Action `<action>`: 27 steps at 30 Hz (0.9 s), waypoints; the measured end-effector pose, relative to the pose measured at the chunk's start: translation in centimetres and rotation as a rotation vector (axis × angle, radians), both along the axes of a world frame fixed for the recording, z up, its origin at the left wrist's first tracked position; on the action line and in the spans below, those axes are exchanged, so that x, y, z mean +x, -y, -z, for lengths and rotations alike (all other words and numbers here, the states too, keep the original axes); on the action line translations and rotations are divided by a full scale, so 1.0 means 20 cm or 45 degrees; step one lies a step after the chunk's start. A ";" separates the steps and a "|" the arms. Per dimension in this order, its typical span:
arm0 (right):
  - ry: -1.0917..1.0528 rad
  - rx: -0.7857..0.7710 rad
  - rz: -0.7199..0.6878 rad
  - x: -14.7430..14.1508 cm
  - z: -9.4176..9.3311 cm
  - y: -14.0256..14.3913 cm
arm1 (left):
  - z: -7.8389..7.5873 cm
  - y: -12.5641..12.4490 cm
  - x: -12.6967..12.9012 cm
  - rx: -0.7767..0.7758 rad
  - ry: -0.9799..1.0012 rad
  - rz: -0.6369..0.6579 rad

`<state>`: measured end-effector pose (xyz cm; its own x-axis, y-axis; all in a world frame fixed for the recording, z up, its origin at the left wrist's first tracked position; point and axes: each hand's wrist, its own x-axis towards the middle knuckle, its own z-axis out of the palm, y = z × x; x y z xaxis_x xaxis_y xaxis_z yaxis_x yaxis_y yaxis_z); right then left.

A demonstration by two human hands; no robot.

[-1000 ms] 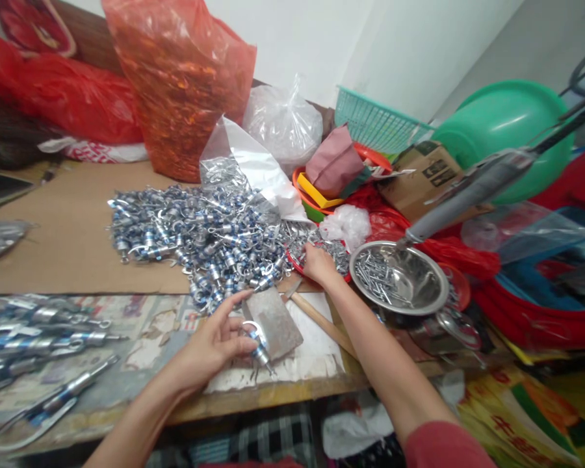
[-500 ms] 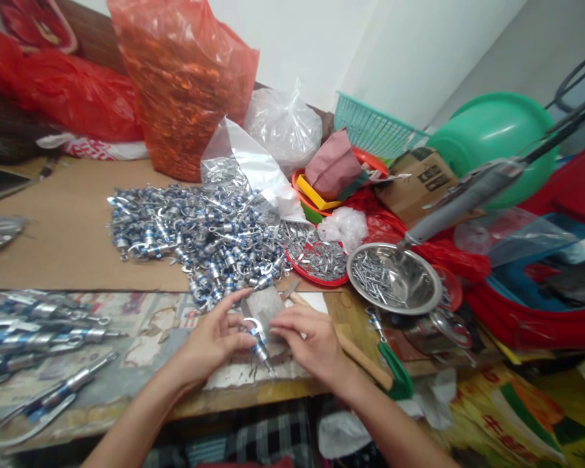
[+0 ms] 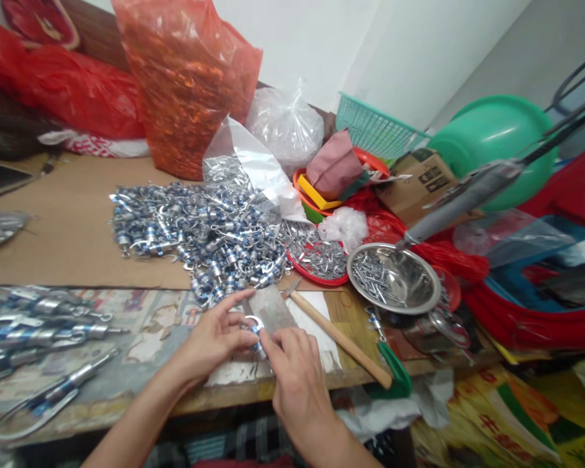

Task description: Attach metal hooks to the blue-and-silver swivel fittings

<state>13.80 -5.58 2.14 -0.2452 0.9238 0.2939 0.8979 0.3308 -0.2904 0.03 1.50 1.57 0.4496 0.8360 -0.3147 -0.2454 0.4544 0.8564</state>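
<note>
My left hand [image 3: 213, 341] pinches a small silver and blue metal clasp [image 3: 254, 327] over a grey metal block [image 3: 272, 309] near the table's front edge. My right hand [image 3: 295, 380] has its fingertips closed on the same clasp from the right; whether it also holds a small part is hidden. Behind the block lies a big heap of silver and blue clasps [image 3: 195, 234] on brown cardboard [image 3: 63, 240].
A red plate of small metal parts [image 3: 316, 260] and a steel bowl of screws [image 3: 394, 276] stand right of the heap. A wooden-handled hammer [image 3: 338, 338] lies beside the block. Assembled clasps [image 3: 39, 325] lie at left. Bags, baskets and a green basin crowd the back.
My right hand left the red plate, came back toward me and closed on the clasp held by my left hand. The left hand stayed where it was.
</note>
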 end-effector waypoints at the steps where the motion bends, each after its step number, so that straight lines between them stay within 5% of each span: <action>1: -0.015 -0.024 -0.012 0.01 0.00 0.00 | 0.00 0.00 0.00 -0.006 0.002 -0.002; 4: -0.187 -0.029 -0.048 0.10 0.01 -0.03 | 0.02 0.00 0.00 -0.013 -0.008 0.003; 8: -0.148 0.123 0.303 0.35 0.09 -0.13 | 0.03 -0.01 -0.01 0.001 -0.032 0.008; 12: 0.102 -0.201 0.345 0.53 0.15 -0.18 | 0.03 0.00 -0.01 -0.021 -0.032 -0.021; 16: -0.069 -0.119 0.318 0.52 0.04 -0.12 | 0.02 0.00 -0.01 -0.025 -0.028 -0.027; 21: -0.301 0.219 0.020 0.43 -0.15 0.02 | 0.01 0.00 -0.01 -0.024 -0.021 -0.008; 27: -0.014 0.032 -0.062 0.39 -0.08 0.10 | 0.01 0.00 0.00 -0.029 0.009 -0.015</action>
<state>21.51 -7.57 3.65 -0.2867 0.9031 0.3197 0.8774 0.3815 -0.2909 -0.05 1.56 1.38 0.4418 0.8340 -0.3306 -0.2571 0.4708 0.8440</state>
